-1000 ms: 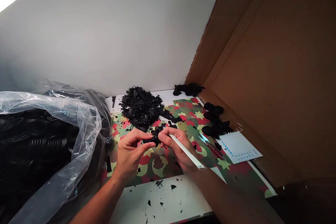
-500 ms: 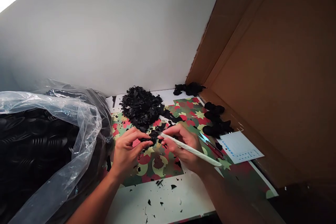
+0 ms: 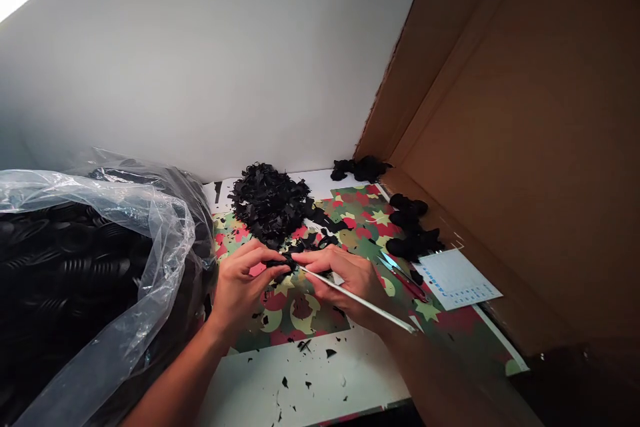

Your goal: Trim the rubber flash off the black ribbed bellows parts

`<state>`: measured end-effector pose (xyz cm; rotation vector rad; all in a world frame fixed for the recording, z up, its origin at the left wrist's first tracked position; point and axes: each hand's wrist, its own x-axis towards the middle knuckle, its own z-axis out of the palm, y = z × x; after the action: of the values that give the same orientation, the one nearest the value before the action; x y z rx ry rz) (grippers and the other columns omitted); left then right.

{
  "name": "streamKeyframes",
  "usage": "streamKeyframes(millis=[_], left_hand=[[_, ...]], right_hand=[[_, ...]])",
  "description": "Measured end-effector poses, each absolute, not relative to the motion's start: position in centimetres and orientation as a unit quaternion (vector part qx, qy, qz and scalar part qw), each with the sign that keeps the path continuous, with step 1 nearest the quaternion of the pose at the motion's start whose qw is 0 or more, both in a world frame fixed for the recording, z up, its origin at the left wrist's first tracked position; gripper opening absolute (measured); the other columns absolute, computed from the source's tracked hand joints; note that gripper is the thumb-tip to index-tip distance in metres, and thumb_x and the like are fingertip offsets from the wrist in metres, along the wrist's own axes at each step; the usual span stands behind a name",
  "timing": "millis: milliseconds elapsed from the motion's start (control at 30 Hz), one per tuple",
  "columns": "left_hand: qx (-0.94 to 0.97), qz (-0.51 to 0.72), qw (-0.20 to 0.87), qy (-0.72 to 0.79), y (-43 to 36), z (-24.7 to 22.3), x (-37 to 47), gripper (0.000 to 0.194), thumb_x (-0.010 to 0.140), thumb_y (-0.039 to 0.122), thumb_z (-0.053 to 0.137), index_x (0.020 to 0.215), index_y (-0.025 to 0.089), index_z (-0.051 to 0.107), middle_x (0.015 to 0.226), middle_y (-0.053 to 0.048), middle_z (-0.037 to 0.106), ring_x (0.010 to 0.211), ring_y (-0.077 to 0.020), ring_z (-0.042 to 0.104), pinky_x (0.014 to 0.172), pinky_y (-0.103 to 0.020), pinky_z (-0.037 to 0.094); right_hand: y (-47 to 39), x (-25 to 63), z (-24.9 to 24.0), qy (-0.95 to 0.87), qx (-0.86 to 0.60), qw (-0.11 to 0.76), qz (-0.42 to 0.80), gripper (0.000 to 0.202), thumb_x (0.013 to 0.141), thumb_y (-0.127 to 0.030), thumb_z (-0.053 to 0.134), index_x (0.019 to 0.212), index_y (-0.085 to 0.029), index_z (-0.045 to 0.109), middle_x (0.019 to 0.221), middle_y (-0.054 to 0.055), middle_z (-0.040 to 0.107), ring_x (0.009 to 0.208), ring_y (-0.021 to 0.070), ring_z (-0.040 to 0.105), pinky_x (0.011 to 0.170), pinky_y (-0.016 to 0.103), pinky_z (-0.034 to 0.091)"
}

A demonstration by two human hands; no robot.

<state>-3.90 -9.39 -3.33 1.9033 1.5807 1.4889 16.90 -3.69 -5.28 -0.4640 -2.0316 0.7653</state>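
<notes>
On my feed the left hand (image 3: 243, 280) pinches a black piece (image 3: 273, 263) between thumb and fingers, while the right hand (image 3: 353, 280) has a white stick (image 3: 370, 305) clasped, its front end at that piece, though I can't tell whether it touches. Beyond the grip I see black scraps (image 3: 270, 203) piled up; to its right, scissors (image 3: 405, 277), a card (image 3: 460, 280) and black lumps (image 3: 413, 243); to its left, a clear bag (image 3: 173, 240).
</notes>
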Motion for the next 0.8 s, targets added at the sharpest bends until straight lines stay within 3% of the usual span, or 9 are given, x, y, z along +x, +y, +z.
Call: streamKeyframes(millis=[133,333,533,800], left_hand=[[0.657,0.507,0.127,0.544,-9.4,-3.5,-4.1,0.007,0.084,0.025,0.082,0.076,0.025,0.080,0.069,0.001,0.073,0.061,-0.0144,0.063,0.059,-0.023,0.050],[0.662,0.498,0.128,0.546,-9.4,-3.6,-4.2,0.007,0.083,0.024,0.082,0.077,0.025,0.080,0.068,0.001,0.072,0.061,-0.0147,0.063,0.059,-0.024,0.050],[0.663,0.498,0.125,0.545,-9.3,-3.6,-4.4,0.006,0.083,0.024,0.082,0.077,0.025,0.080,0.068,0.001,0.072,0.061,-0.0146,0.063,0.059,-0.023,0.051],[0.648,0.504,0.143,0.553,-9.3,-3.3,-4.0,0.006,0.081,0.024,0.083,0.076,0.026,0.080,0.067,0.001,0.071,0.060,-0.0149,0.062,0.059,-0.024,0.050]], right_hand=[[-3.7,16.8,-5.2,-0.832,-0.182,0.439,0.286,0.008,0.100,-0.019,0.060,0.097,-0.026,0.064,0.119,0.005,0.080,0.097,0.0207,0.077,0.085,0.034,0.061],[-3.2,16.1,-6.0,-0.863,-0.114,0.470,0.145,0.017,0.097,-0.007,0.056,0.103,-0.022,0.060,0.111,0.011,0.081,0.090,0.0206,0.078,0.079,0.034,0.060],[-3.6,15.9,-6.4,-0.890,-0.101,0.435,0.090,0.024,0.094,0.002,0.050,0.102,-0.019,0.057,0.112,0.016,0.078,0.106,0.0243,0.075,0.079,0.037,0.058],[-4.4,15.3,-5.5,-0.883,-0.136,0.448,0.025,0.023,0.097,0.001,0.049,0.095,-0.021,0.054,0.109,0.016,0.079,0.090,0.0236,0.076,0.078,0.038,0.059]])
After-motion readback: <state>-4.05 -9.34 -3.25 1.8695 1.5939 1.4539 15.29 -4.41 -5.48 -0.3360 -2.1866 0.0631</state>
